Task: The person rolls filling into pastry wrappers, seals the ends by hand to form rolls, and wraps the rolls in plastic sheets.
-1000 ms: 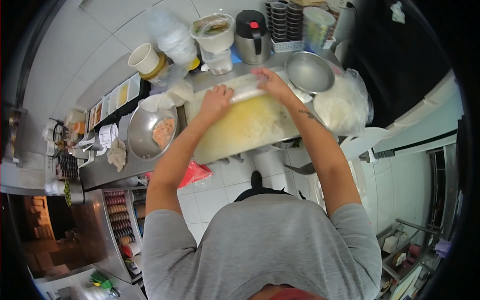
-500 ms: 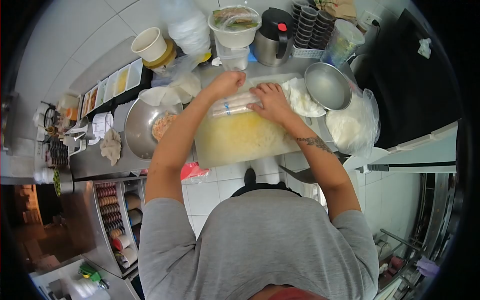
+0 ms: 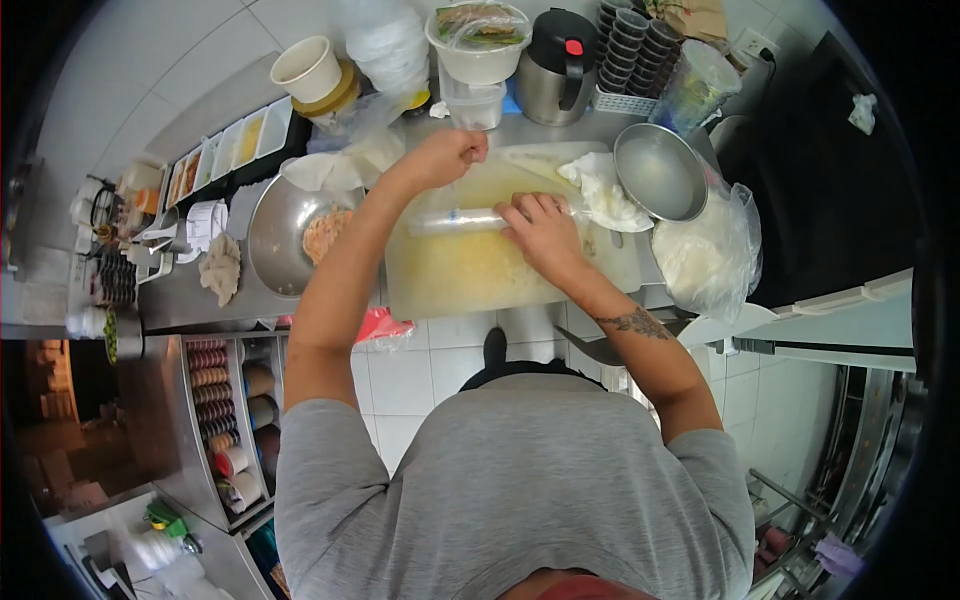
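A yellow-stained cutting board [image 3: 470, 275] lies on the steel counter. Across it rests a long roll wrapped in clear plastic [image 3: 455, 221]. My right hand [image 3: 543, 228] lies over the right part of this roll, fingers bent onto it. Above the board's upper left part is my left hand [image 3: 452, 157], its fingers closed; whatever they hold, if anything, is too small to name. To the left of the board a steel bowl [image 3: 273, 248] contains a pinkish-orange chopped mixture [image 3: 322, 234]. Crumpled white cloth or paper [image 3: 606, 196] touches the board's upper right.
A round metal pan [image 3: 660, 172] and a plastic bag with white contents [image 3: 700, 255] stand at the right. Behind the board are a thermos jug [image 3: 553, 75], a white tub [image 3: 478, 62] and stacked lidded cups [image 3: 635, 48]. White trays [image 3: 235, 145] line the left.
Since one second ago, my left hand has left the roll and closed above the board. The roll and my right hand now sit lower on the board. The view has shifted too.
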### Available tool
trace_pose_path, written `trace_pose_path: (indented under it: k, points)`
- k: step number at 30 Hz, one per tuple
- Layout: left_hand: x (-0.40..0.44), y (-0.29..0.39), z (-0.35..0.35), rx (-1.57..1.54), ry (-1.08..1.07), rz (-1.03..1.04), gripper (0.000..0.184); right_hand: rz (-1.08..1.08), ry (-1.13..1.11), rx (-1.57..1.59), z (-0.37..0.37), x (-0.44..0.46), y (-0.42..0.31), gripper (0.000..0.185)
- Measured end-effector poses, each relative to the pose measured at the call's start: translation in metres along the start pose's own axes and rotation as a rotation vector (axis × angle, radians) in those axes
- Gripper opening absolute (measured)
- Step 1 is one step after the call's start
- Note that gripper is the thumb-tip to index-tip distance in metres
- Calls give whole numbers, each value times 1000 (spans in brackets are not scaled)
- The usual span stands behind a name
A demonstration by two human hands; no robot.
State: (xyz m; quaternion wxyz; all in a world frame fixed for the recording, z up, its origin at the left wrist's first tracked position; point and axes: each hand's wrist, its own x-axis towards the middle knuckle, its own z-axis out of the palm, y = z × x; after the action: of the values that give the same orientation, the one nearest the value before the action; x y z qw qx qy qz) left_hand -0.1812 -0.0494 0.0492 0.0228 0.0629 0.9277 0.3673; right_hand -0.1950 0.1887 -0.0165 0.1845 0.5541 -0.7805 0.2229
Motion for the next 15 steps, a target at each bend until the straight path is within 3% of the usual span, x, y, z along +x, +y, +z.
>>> trace_pose_path:
  k: [3, 6, 9, 12, 15]
  points:
    - [-15, 15, -3, 85, -116, -14, 26, -71, 54, 28, -2, -1, 6, 30]
    - [-48, 20, 14, 304, 34, 176, 52, -87, 9, 58, -3, 13, 21, 26]
    - [-69, 36, 22, 713, -70, 21, 66, -16, -142, 154, 1, 28, 34, 29]
    - [-63, 5, 27, 600, 29, 54, 54, 6, -253, 223, 0, 42, 45, 37]
    - [-49, -4, 5, 193, -68, -207, 36, -34, -334, 283, -6, 52, 54, 45]
